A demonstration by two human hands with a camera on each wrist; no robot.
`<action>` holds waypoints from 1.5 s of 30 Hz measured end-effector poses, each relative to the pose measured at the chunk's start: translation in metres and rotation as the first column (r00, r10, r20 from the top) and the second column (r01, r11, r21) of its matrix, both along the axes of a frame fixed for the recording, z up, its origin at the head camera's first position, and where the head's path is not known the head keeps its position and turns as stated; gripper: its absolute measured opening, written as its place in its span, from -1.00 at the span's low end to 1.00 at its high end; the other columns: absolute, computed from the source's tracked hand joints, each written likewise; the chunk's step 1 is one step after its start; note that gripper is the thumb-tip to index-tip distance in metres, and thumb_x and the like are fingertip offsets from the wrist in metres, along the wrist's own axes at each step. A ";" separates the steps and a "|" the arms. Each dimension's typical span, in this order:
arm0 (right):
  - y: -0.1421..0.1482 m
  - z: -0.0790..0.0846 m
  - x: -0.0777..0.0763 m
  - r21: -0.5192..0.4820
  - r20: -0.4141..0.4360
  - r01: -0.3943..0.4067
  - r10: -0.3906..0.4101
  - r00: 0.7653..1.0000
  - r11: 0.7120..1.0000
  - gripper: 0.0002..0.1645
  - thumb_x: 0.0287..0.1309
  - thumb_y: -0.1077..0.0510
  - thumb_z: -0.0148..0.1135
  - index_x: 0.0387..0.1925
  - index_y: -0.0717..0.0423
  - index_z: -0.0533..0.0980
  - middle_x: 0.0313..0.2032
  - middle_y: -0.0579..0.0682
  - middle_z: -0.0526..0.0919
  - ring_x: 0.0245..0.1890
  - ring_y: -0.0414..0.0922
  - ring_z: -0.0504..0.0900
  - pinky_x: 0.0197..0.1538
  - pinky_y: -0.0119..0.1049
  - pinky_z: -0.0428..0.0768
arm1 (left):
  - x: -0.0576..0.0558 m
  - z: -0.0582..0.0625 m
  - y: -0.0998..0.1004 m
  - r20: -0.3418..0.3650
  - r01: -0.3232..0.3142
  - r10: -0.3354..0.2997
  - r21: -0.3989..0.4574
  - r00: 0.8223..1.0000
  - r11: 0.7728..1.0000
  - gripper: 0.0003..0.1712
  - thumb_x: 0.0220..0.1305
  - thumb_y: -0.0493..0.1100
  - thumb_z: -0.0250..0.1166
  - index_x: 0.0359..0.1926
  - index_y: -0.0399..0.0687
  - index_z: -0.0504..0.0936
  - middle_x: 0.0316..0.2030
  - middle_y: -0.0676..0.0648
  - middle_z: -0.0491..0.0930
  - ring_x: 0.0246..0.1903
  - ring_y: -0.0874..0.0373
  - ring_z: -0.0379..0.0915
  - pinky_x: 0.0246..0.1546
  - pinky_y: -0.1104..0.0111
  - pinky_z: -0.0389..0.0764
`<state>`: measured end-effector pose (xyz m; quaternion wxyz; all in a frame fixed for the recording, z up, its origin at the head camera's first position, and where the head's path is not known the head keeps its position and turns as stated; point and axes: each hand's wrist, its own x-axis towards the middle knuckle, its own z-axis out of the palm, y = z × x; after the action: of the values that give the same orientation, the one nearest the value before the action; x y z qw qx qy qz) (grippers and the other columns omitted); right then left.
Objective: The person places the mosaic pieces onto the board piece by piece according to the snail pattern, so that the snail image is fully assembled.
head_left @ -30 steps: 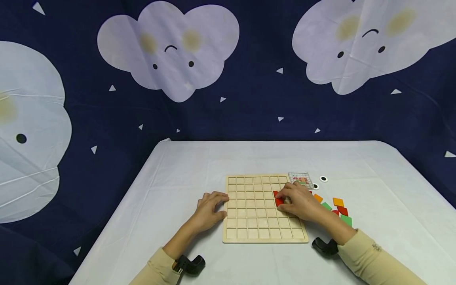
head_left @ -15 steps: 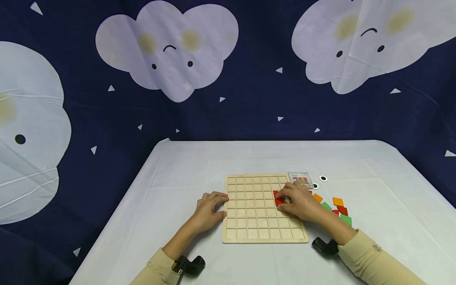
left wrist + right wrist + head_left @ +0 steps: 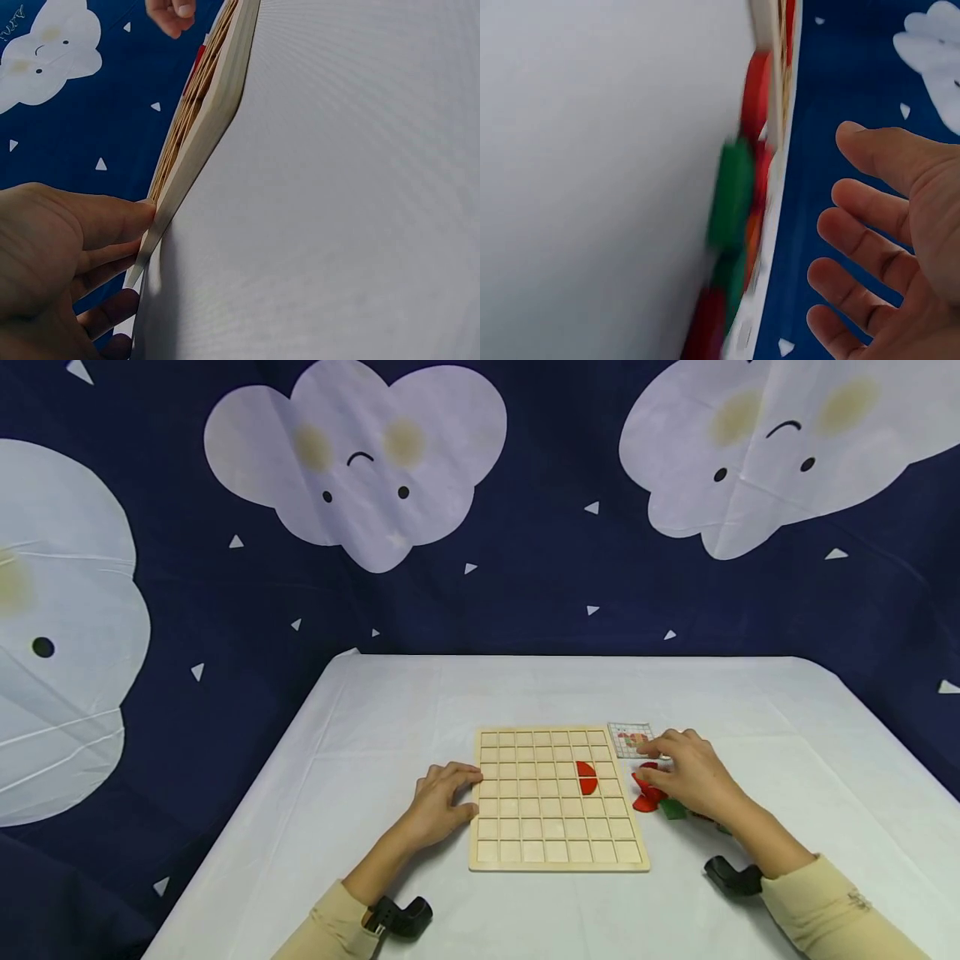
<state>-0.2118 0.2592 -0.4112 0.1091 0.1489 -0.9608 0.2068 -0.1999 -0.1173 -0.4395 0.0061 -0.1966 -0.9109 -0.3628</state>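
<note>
A wooden grid board (image 3: 540, 829) lies on the white table. Two red quarter-round tiles (image 3: 587, 778) sit in its right part, together making a half disc. My left hand (image 3: 438, 802) rests at the board's left edge, and in the left wrist view its thumb (image 3: 124, 221) touches the rim. To the right of the board, my right hand (image 3: 697, 781) is over loose red tiles (image 3: 649, 795) and a green tile (image 3: 673, 810), partly covering them. Its fingers are spread and relaxed with nothing between them, as the right wrist view shows, beside a green tile (image 3: 731, 195).
A small pattern card (image 3: 628, 740) lies against the board's upper right corner. Black wrist cameras (image 3: 405, 918) hang below both sleeves. Behind the table (image 3: 420, 693) hangs a dark blue cloth with white clouds (image 3: 360, 468).
My right hand has left the red tiles on the board and moved right to above the loose tiles. The red half disc is uncovered. The left hand has stayed at the board's edge.
</note>
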 end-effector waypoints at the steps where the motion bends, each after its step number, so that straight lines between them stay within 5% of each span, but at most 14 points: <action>1: 0.005 0.000 0.001 0.005 0.006 0.014 -0.014 1.000 1.000 -0.62 -0.05 0.06 0.41 -0.15 0.12 0.63 -0.26 0.03 0.63 -0.20 0.00 0.43 -0.08 -0.02 0.29 | 0.000 0.000 0.000 -0.002 0.001 -0.001 0.000 1.000 1.000 -0.54 0.06 -0.24 0.33 0.05 -0.14 0.58 0.13 0.01 0.49 0.04 0.08 0.25 0.02 0.13 0.14; 10: 0.026 -0.007 0.007 0.071 0.059 0.107 -0.111 0.992 0.992 -0.56 -0.05 -0.02 0.39 -0.16 0.16 0.63 -0.22 0.12 0.62 -0.24 0.00 0.40 -0.17 -0.08 0.28 | 0.000 0.000 0.000 0.000 -0.001 0.001 -0.004 1.000 1.000 -0.55 0.07 -0.24 0.32 0.06 -0.13 0.58 0.13 0.01 0.49 0.05 0.07 0.25 0.03 0.11 0.14; 33: 0.029 -0.017 0.005 0.052 0.101 0.045 -0.050 0.994 0.998 -0.68 -0.03 0.11 0.36 -0.20 0.16 0.64 -0.24 0.05 0.59 -0.24 -0.03 0.36 -0.22 -0.21 0.23 | 0.000 -0.001 0.000 -0.004 -0.002 0.002 -0.004 1.000 1.000 -0.55 0.07 -0.23 0.33 0.05 -0.12 0.58 0.13 -0.01 0.50 0.05 0.06 0.25 0.03 0.10 0.14; 45: 0.024 -0.007 0.003 0.013 0.090 0.043 -0.044 0.995 0.999 -0.64 0.00 0.08 0.36 -0.13 0.15 0.63 -0.18 0.09 0.60 -0.13 0.03 0.37 -0.13 -0.06 0.33 | 0.001 -0.001 -0.001 -0.014 0.008 -0.008 0.001 1.000 1.000 -0.55 0.07 -0.23 0.33 0.05 -0.13 0.58 0.12 0.00 0.50 0.03 0.08 0.25 0.02 0.11 0.14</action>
<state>-0.2088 0.2836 -0.4182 0.0694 0.1190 -0.9690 0.2053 -0.1989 -0.1184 -0.4402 0.0109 -0.2027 -0.9098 -0.3620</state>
